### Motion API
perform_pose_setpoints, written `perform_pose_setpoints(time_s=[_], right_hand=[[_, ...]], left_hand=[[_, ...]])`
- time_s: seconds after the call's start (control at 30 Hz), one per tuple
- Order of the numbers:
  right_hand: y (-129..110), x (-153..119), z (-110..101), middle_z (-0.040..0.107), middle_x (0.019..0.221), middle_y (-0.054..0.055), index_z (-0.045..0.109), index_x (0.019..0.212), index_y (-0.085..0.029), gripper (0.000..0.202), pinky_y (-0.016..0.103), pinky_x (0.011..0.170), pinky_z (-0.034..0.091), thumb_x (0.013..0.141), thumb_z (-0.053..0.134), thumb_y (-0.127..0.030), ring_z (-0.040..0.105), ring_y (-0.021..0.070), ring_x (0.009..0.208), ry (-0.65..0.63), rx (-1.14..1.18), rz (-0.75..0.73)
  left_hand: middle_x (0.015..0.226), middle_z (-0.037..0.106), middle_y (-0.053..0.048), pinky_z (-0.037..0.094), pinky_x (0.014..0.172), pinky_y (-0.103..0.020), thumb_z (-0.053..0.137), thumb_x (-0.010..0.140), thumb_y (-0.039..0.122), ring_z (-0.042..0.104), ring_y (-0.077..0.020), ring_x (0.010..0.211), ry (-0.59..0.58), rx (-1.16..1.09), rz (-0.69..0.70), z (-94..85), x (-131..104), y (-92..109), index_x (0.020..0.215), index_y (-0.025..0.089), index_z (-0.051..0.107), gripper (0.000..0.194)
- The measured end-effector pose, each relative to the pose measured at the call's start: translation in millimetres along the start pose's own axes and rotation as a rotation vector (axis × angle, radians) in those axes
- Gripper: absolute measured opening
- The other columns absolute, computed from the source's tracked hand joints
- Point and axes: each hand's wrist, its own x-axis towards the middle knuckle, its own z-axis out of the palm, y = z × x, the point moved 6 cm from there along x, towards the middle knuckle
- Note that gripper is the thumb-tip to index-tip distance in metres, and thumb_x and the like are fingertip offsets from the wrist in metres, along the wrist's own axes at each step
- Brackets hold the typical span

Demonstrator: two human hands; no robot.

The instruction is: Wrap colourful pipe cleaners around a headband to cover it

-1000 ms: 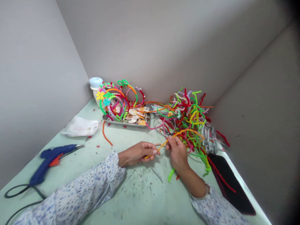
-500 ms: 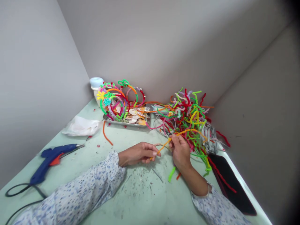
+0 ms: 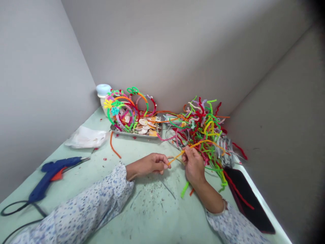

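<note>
Pale green bench (image 3: 162, 225), carrying things; at far right on it, tangled pile of coloured fuzzy stems (image 3: 201, 123); to left of pile, metal tray (image 3: 134, 135); near left edge, blue glue gun (image 3: 49, 176); right hand (image 3: 194, 166) and left hand (image 3: 147, 166), each grip pinched on yellow-orange stem (image 3: 177, 157), which slants between hands above bench, far part arching before pile
</note>
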Motion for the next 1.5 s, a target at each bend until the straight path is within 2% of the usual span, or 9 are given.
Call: perform_pose_setpoints(time_s=[0.23,0.43,0.57,0.7,0.97,1.1,1.2,1.37,1.5], right_hand=[[-3,2,1,0.047,0.050,-0.005,0.058,0.073,-0.019,0.031,0.022,0.044,0.030,0.078,0.054,-0.049,0.040,0.0093,0.045,-0.054,-0.085,-0.012],[-6,-9,17,0.048,0.048,-0.005,0.058,0.071,-0.019,0.029,0.022,0.047,0.032,0.079,0.054,-0.046,0.041,0.0091,0.044,-0.194,-0.110,0.009],[-10,-21,30,0.050,0.050,-0.004,0.054,0.061,-0.019,0.029,0.023,0.049,0.035,0.078,0.056,-0.043,0.043,0.0106,0.047,-0.302,-0.206,0.029],[-16,-25,35,0.046,0.048,-0.005,0.051,0.057,-0.019,0.030,0.023,0.048,0.034,0.076,0.058,-0.041,0.040,0.0104,0.046,-0.344,-0.245,0.004],[-5,-18,25,0.047,0.048,-0.005,0.059,0.071,-0.017,0.030,0.022,0.045,0.030,0.075,0.057,-0.047,0.039,0.0093,0.043,-0.252,-0.107,0.073],[-4,-21,31,0.049,0.049,-0.004,0.058,0.066,-0.017,0.029,0.022,0.047,0.033,0.076,0.057,-0.045,0.040,0.0091,0.044,-0.349,-0.103,0.087],[-6,-24,34,0.048,0.049,-0.004,0.058,0.066,-0.017,0.027,0.022,0.047,0.032,0.076,0.058,-0.042,0.040,0.0090,0.045,-0.389,-0.146,0.080],[-4,-16,27,0.047,0.050,-0.006,0.061,0.083,-0.019,0.023,0.021,0.046,0.031,0.078,0.058,-0.041,0.040,0.0084,0.045,-0.281,-0.038,0.070],[-1,-7,18,0.048,0.052,-0.006,0.061,0.083,-0.020,0.022,0.020,0.045,0.031,0.076,0.060,-0.041,0.041,0.0077,0.044,-0.160,0.076,0.048]], left_hand=[[0.057,0.054,0.003,0.025,0.041,-0.017,0.064,0.071,0.036,0.038,-0.0037,0.041,-0.024,0.005,-0.067,-0.2,0,-7,0.083,0.013,0.058,0.026],[0.074,0.060,-0.006,0.032,0.049,-0.020,0.056,0.076,0.045,0.049,-0.0082,0.055,-0.063,-0.149,0.025,4.3,-1,0,0.093,0.010,0.061,0.039],[0.068,0.057,-0.002,0.024,0.046,-0.019,0.060,0.074,0.041,0.040,-0.0049,0.051,0.016,-0.099,0.077,0.8,2,-1,0.084,0.010,0.061,0.033],[0.058,0.051,0.004,0.019,0.043,-0.019,0.067,0.068,0.036,0.036,-0.0035,0.046,0.042,-0.065,0.024,-1.2,3,-8,0.076,0.012,0.057,0.027],[0.060,0.055,0.002,0.020,0.042,-0.018,0.067,0.068,0.035,0.037,-0.0040,0.044,-0.042,-0.041,-0.046,3.7,-1,-9,0.082,0.013,0.056,0.028],[0.067,0.057,-0.001,0.028,0.047,-0.018,0.060,0.075,0.039,0.042,-0.0045,0.049,-0.038,-0.125,0.038,5.5,0,-3,0.081,0.011,0.057,0.028],[0.061,0.054,0.001,0.027,0.045,-0.018,0.061,0.074,0.037,0.041,-0.0040,0.045,0.014,-0.149,0.030,2.4,1,-5,0.074,0.013,0.053,0.026],[0.057,0.053,0.002,0.025,0.041,-0.017,0.060,0.073,0.032,0.040,-0.0041,0.041,0.021,-0.132,-0.036,-0.1,1,-9,0.074,0.013,0.054,0.020],[0.055,0.053,0.002,0.026,0.041,-0.017,0.061,0.072,0.029,0.040,-0.0043,0.041,-0.009,-0.149,-0.061,2.3,0,-10,0.074,0.013,0.055,0.017]])
